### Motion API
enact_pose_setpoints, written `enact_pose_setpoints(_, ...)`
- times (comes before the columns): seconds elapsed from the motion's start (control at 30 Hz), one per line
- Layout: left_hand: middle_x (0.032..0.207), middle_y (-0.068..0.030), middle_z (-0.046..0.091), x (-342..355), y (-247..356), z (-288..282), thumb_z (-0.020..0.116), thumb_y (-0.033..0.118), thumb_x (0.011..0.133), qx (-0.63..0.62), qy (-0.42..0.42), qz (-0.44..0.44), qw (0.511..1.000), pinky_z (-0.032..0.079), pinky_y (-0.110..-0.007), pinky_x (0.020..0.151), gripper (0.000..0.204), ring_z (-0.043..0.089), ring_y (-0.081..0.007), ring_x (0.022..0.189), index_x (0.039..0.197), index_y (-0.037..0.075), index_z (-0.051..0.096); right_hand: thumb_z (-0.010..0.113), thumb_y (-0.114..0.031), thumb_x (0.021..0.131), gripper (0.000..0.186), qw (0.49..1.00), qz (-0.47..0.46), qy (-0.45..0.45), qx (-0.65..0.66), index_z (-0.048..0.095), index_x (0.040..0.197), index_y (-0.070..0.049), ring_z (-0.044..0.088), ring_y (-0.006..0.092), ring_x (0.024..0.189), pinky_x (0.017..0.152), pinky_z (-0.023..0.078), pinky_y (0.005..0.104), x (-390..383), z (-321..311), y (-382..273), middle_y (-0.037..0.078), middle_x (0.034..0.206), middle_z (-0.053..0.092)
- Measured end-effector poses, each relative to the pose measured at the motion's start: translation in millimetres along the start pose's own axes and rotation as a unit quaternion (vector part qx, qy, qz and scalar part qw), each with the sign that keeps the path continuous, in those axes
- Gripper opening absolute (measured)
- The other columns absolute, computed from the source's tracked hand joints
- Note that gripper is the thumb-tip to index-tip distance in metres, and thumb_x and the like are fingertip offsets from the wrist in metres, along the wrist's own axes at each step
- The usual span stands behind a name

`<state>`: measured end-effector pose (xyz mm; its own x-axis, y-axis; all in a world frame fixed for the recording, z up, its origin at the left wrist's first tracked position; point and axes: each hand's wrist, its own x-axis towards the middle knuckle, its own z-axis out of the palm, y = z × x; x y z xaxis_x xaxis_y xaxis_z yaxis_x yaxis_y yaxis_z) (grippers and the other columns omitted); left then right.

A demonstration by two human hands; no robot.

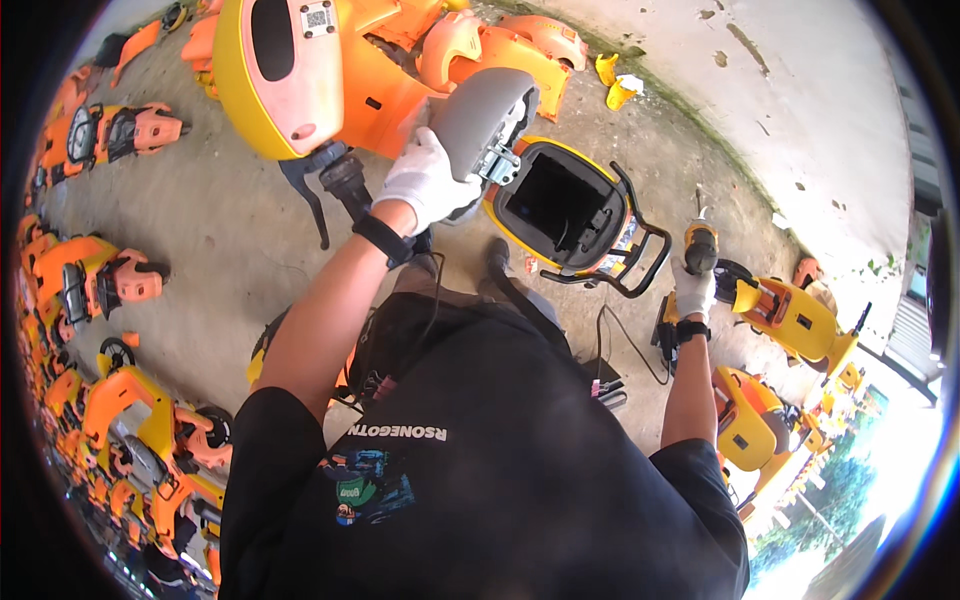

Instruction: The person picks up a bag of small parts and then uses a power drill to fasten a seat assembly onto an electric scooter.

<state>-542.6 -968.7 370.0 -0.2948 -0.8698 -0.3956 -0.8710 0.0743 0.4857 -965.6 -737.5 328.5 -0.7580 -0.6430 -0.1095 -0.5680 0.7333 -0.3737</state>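
My left hand [425, 185], in a white glove, is closed on the side of a grey scooter seat [480, 115]. The seat is tipped up, and a metal hinge [499, 164] shows on its underside next to my fingers. Beyond the hinge, the open storage compartment [560, 205] of the yellow scooter shows its dark inside. On the right, my gloved right hand [692, 292] is wrapped round a yellow and black power screwdriver [702, 243]. Its thin bit points away from me, apart from the scooter. The tool's grip is mostly hidden by my hand.
A black rear rack [635, 265] sticks out beside the compartment. The scooter's front panel [315, 90] and handlebar grip [346, 183] are at the upper left. Loose orange panels [505, 60] lie by the pale wall [790, 110]. Several scooters stand left and right.
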Motion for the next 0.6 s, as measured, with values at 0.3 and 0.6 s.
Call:
enact_pose_setpoints(0.3,0.114,-0.0325,0.052,-22,34,12,0.067,0.061,0.064,0.093,-0.005,-0.031,0.995,0.046,-0.038,0.088,0.100,0.057,-0.0380,0.105,0.120,-0.014,0.034,0.079,-0.027,0.071,0.047,0.984,-0.036,-0.035,0.170,0.062,0.106,-0.001,0.061,0.0143,0.083,0.079,0.048,0.0287,9,40,31,0.007,0.094,0.067)
enact_pose_setpoints(0.6,0.112,-0.0241,0.056,-18,13,25,0.072,0.036,0.070,0.063,0.054,-0.013,0.996,0.045,-0.039,0.090,0.068,0.058,-0.0361,0.103,0.116,-0.004,0.044,0.075,-0.029,0.069,0.053,0.974,-0.045,-0.040,0.218,0.057,0.112,-0.003,0.064,0.0271,0.096,0.084,0.048,0.0350,17,62,28,0.016,0.102,0.066)
